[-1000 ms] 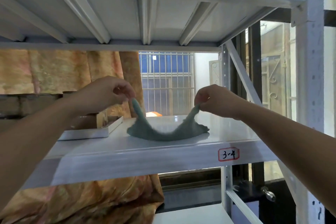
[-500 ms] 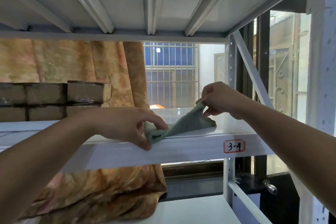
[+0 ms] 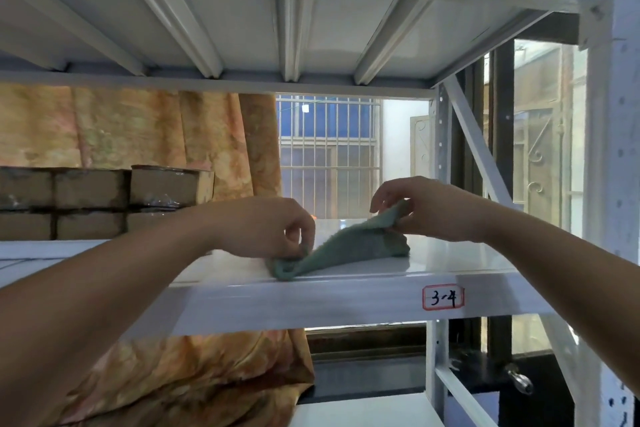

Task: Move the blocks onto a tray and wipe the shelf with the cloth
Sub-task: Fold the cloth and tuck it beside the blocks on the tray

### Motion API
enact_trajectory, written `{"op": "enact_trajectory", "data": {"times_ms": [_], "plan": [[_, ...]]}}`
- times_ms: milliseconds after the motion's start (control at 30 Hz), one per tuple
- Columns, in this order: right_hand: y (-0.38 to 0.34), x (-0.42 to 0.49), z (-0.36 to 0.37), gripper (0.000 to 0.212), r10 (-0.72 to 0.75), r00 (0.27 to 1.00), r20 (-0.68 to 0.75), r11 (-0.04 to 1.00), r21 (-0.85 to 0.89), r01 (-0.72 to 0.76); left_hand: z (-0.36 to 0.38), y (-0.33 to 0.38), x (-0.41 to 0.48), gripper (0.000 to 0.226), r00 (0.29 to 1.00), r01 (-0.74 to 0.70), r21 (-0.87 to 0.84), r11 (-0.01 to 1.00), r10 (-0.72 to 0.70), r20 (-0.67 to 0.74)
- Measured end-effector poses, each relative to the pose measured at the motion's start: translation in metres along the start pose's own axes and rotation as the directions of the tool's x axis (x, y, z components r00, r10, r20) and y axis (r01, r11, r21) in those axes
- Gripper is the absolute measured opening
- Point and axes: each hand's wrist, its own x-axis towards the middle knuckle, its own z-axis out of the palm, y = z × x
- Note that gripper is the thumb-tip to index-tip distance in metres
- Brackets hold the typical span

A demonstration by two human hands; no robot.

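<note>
Head view, single entry. Item: green cloth [image 3: 349,248], which lay on the shelf [image 3: 450,258] above and left of the "3-4" label [image 3: 443,297], its low end at the front lip and its other end lifted. Left hand [image 3: 273,229]: fingers curled, thumb and fingertips pinching the low end, up and left of the label. Right hand [image 3: 426,208]: pinched the lifted end above the label, remaining fingers loosely bent. Change noted: a second before, I held both ends up with the middle sagging onto the board; since then I brought the left end down to the lip, and the cloth drew out into a flatter, slanted strip. Blocks [image 3: 93,201]: stacked far left of the label; I could not tell whether a tray sat under them. Judgement: the cloth was being shaped for wiping, which had not yet begun.
</note>
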Motion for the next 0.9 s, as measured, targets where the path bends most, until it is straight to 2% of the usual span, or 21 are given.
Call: {"op": "enact_trajectory", "data": {"times_ms": [67,167,300,433,533,633,733,800,900], "plan": [[-0.003,0.005,0.003,0.030,-0.030,0.999,-0.017,0.992,-0.125,0.027,-0.005,-0.007,0.008,0.016,0.981,0.066,-0.069,0.995,-0.077,-0.179],[-0.004,0.017,0.003,0.028,-0.017,0.996,-0.089,0.990,-0.139,0.004,-0.018,-0.025,0.021,0.014,0.865,0.110,-0.389,0.915,-0.281,-0.416],[-0.011,0.042,0.000,0.013,0.059,0.975,-0.216,0.977,0.213,-0.012,-0.034,-0.043,0.037,0.015,0.747,0.030,-0.625,0.780,-0.432,-0.504],[-0.025,0.071,0.005,0.015,0.062,0.977,-0.203,0.886,0.462,0.040,-0.042,-0.041,0.059,0.019,0.701,-0.115,-0.773,0.624,-0.500,-0.508],[-0.031,0.095,0.013,0.009,0.050,0.984,-0.168,0.827,0.559,0.054,-0.044,-0.042,0.078,0.023,0.711,-0.151,-0.803,0.576,-0.501,-0.493],[-0.034,0.120,0.019,0.012,0.108,0.968,-0.227,0.766,0.640,0.064,-0.041,-0.048,0.097,0.026,0.722,-0.114,-0.766,0.632,-0.477,-0.501],[-0.034,0.142,0.022,0.014,0.208,0.932,-0.298,0.706,0.705,0.068,-0.039,-0.056,0.110,0.022,0.664,-0.130,-0.727,0.674,-0.486,-0.569],[-0.034,0.153,0.028,0.005,0.231,0.918,-0.322,0.692,0.718,0.078,-0.034,-0.064,0.115,0.017,0.631,-0.173,-0.735,0.656,-0.499,-0.594],[-0.030,0.165,0.045,0.012,0.209,0.906,-0.367,0.701,0.703,0.123,-0.015,-0.079,0.117,0.013,0.642,-0.188,-0.747,0.638,-0.496,-0.585]]}}
